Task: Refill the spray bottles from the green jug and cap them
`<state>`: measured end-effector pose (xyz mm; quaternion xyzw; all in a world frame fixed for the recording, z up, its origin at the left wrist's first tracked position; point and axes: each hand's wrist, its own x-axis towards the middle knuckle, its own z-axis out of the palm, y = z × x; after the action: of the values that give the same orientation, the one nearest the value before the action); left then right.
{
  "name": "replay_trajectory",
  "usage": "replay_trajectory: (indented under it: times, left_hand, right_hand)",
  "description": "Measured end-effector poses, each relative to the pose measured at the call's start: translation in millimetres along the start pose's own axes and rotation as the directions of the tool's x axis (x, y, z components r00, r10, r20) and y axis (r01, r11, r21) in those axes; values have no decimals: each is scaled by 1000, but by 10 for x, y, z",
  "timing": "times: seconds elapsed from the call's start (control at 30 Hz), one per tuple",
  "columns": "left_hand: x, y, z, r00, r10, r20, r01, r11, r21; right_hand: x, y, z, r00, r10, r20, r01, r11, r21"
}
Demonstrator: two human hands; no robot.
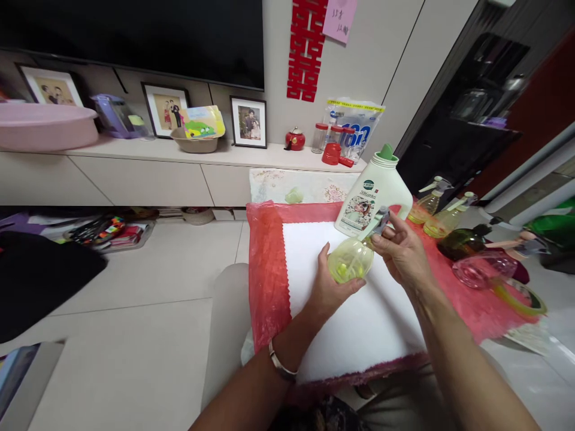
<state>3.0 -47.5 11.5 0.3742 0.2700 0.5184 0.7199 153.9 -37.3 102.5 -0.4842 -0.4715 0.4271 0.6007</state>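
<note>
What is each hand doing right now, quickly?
Left hand: holding the yellow bottle by its body.
Right hand: holding its spray head.

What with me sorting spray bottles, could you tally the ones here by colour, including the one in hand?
Yellowish spray bottles: 3
Dark green spray bottle: 1
Pink spray bottle: 1
Total: 5

Bright, diffuse light leaves soft shadows on the white cloth [341,335]; picture edges stretch.
</note>
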Motion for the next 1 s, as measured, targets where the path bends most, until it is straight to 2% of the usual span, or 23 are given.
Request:
replay_trajectory:
  times: [0.1, 0.2, 0.4, 0.53, 0.6, 0.67, 0.73, 0.83, 0.9, 1.0]
  left_hand:
    - [-24, 105, 7, 986, -105, 129, 129, 972, -198]
    - [-37, 202, -16, 962, -115, 246, 197, 919, -341]
    - [-23, 257, -58, 957, -38, 287, 174, 866, -468]
    - [-14, 260, -61, 954, -21, 301, 177, 846, -503]
    - [-16, 252, -62, 955, -46, 292, 194, 843, -501]
    - [-18, 233, -69, 958, -78, 276, 212, 842, -496]
    - [-17, 210, -80, 957, -113, 268, 235, 844, -482]
    - [-16, 189, -94, 957, -159, 243, 259, 845, -468]
    - [-19, 185, -98, 955, -180, 236, 273, 847, -457]
    - [-19, 175, -101, 952, -210, 224, 291, 850, -438]
  right_hand:
    - [28, -130, -4, 999, -31, 42, 31, 999, 17]
    - [46, -200, 4, 996, -76, 40, 74, 996, 43]
    - [51, -363, 47, 991, -84, 103, 85, 996, -6]
    - [45, -514, -8, 969, -91, 229, 137, 971, -196]
    - [23, -583, -40, 946, -56, 319, 175, 917, -358]
    - [-7, -637, -53, 926, -71, 370, 265, 821, -506]
    - [-31, -677, -48, 896, -179, 406, 408, 691, -597]
    - [-44, -725, -30, 809, -302, 503, 583, 520, -624]
    - [-39, -754, -28, 780, -270, 565, 616, 494, -614]
    - [-15, -796, -42, 818, -129, 561, 539, 514, -667]
